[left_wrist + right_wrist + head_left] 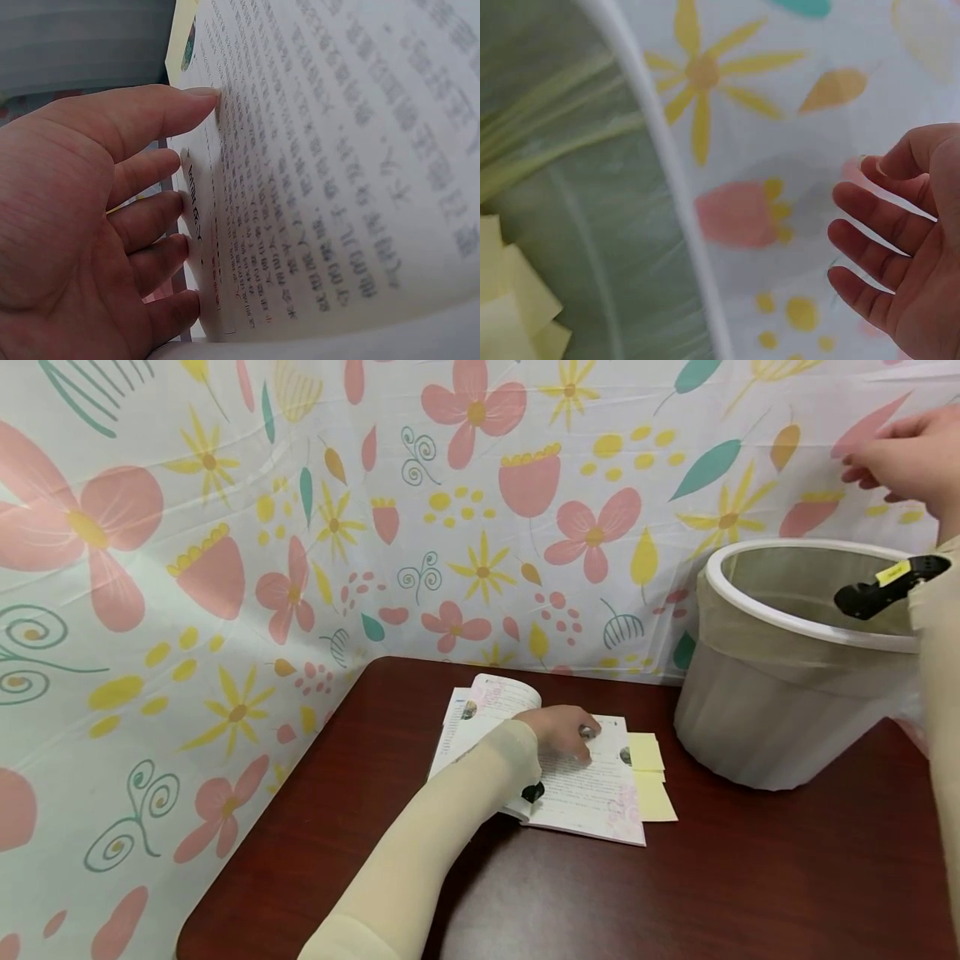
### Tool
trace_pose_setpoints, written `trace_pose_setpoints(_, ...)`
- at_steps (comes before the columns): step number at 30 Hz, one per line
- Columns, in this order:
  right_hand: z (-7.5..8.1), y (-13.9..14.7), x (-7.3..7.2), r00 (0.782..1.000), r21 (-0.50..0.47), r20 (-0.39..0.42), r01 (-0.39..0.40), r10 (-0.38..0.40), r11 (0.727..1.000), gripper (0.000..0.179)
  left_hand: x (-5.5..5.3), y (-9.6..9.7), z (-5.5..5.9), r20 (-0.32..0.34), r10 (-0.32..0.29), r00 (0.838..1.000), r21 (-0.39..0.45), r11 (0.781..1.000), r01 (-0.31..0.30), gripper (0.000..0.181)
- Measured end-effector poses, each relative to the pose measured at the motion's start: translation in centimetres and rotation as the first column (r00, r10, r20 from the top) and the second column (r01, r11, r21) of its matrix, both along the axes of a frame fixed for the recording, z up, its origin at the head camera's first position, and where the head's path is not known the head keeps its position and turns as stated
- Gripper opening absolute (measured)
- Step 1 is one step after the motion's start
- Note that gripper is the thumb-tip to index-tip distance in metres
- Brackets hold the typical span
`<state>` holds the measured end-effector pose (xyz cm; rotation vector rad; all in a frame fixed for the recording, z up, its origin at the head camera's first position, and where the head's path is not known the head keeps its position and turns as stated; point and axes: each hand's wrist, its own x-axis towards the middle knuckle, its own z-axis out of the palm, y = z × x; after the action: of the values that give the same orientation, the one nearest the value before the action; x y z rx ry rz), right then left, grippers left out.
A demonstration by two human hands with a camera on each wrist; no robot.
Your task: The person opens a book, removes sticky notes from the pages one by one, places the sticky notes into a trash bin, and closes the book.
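Note:
An open book (581, 797) with printed text lies on the table, its left-hand pages curling up. My left hand (558, 732) rests on the right-hand page with loosely bent fingers. In the left wrist view, the thumb and fingertips of that hand (82, 202) are right at the printed page (300, 180). Yellow sticky notes (656, 797) stick out past the book's right edge. Raised above the far rim of a lined trash bin (750, 727), my right hand (911, 456) has relaxed fingers and holds nothing visible. In the right wrist view, this hand (900, 232) is beside the bin's rim.
Several yellow paper slips (517, 300) lie inside the bin against its greenish liner (607, 225). The dark reddish table (570, 902) has a rounded corner at the back left. A flower-patterned curtain (450, 527) hangs behind and to the left.

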<state>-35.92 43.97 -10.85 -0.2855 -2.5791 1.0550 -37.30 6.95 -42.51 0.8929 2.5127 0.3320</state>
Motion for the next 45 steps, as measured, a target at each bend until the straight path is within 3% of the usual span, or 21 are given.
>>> trace_pose_setpoints(3, 1.2, -1.8, 0.7, 0.998, 0.028, -0.038, -0.049, 0.050, 0.998, 0.034, 0.1, -0.1, 0.0, 0.007, 0.008, 1.000, 0.004, 1.000, -0.008, 0.063)
trace_pose_setpoints(8, 1.9, -5.8, 3.1, 0.986, 0.193, -0.123, -0.090, 0.115, 0.977, 0.026, 0.2, -0.1, 0.3, 0.001, 0.003, 1.000, 0.014, 1.000, -0.003, 0.064)
trace_pose_setpoints(11, 1.5, -8.1, 4.8, 0.970, 0.290, -0.160, -0.131, 0.183, 0.948, 0.021, 0.3, 0.0, 0.5, 0.001, 0.006, 1.000, 0.023, 1.000, -0.006, 0.064)
trace_pose_setpoints(15, -0.3, -10.4, 6.6, 0.926, 0.330, -0.193, -0.251, 0.326, 0.910, 0.014, 0.2, 0.0, 0.7, 0.029, 0.030, 0.999, 0.037, 0.999, -0.031, 0.064)
trace_pose_setpoints(18, -2.5, -12.0, 7.6, 0.891, 0.364, -0.200, -0.319, 0.408, 0.875, 0.012, 0.1, 0.0, 0.7, 0.048, 0.035, 0.998, 0.040, 0.999, -0.037, 0.064)
trace_pose_setpoints(22, -6.1, -14.0, 9.2, 0.848, 0.436, -0.242, -0.339, 0.472, 0.833, 0.017, -0.1, 0.0, 0.5, 0.040, 0.021, 0.999, 0.034, 0.999, -0.022, 0.064)
trace_pose_setpoints(28, -11.7, -15.8, 10.4, 0.800, 0.424, -0.286, -0.388, 0.527, 0.818, 0.018, -0.3, 0.0, 0.3, 0.025, 0.004, 1.000, 0.030, 1.000, -0.004, 0.064)
trace_pose_setpoints(32, -15.7, -16.2, 10.3, 0.800, 0.366, -0.251, -0.443, 0.545, 0.818, 0.024, -0.2, 0.0, 0.5, 0.017, 0.003, 1.000, 0.026, 1.000, -0.003, 0.063)
trace_pose_setpoints(34, -17.8, -16.3, 10.3, 0.814, 0.348, -0.204, -0.458, 0.543, 0.818, 0.026, -0.2, 0.0, 0.6, 0.009, -0.004, 1.000, 0.024, 1.000, 0.003, 0.063)
trace_pose_setpoints(36, -20.1, -16.4, 10.2, 0.836, 0.313, -0.128, -0.476, 0.533, 0.822, 0.029, -0.2, 0.0, 0.7, 0.009, -0.007, 1.000, 0.025, 1.000, 0.006, 0.063)
trace_pose_setpoints(39, -23.6, -16.7, 9.8, 0.849, 0.258, 0.001, -0.511, 0.528, 0.820, 0.034, -0.2, 0.1, 0.8, 0.006, -0.013, 1.000, 0.026, 1.000, 0.012, 0.063)
trace_pose_setpoints(45, -29.2, -17.4, 9.1, 0.849, 0.151, 0.196, -0.521, 0.491, 0.840, 0.042, -0.2, 0.1, 0.5, 0.006, -0.011, 1.000, 0.040, 0.999, 0.010, 0.063)
